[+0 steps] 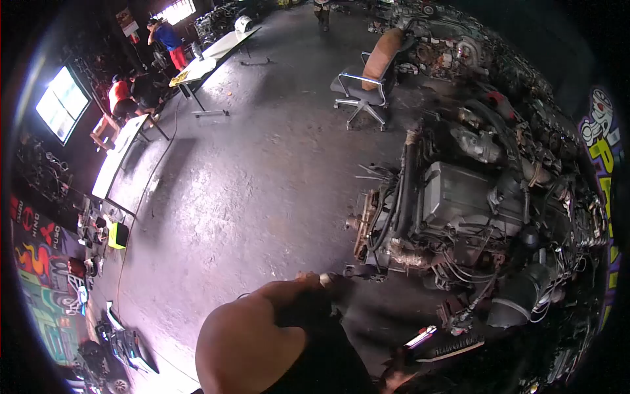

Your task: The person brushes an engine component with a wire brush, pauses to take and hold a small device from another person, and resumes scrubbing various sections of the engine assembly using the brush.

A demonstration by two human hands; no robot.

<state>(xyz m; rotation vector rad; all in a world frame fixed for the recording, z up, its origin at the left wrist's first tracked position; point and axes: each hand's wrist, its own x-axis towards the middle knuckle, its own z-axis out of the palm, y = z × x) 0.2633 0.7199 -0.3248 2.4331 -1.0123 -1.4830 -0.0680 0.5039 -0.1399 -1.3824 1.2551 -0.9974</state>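
Note:
My left arm reaches forward at the bottom centre, and my left hand (308,278) is small and dark at its end. A pale object (325,280) touches or lies just beside it; its fingers are not clear. At the lower right my right hand (397,375) is partly in shadow, its fingers hard to make out. Just right of it lie a brush (453,349) with dark bristles and a bright white-and-pink object (421,337). Whether my right hand touches either one, I cannot tell. A large greasy engine (462,197) stands ahead on the right.
An office chair (361,92) stands beyond the engine. More engine parts (453,56) line the right side. Long white tables (220,51) stand at the upper left, near a person in blue (169,38) and a crouching person in red (119,95). A cable (134,220) crosses the floor.

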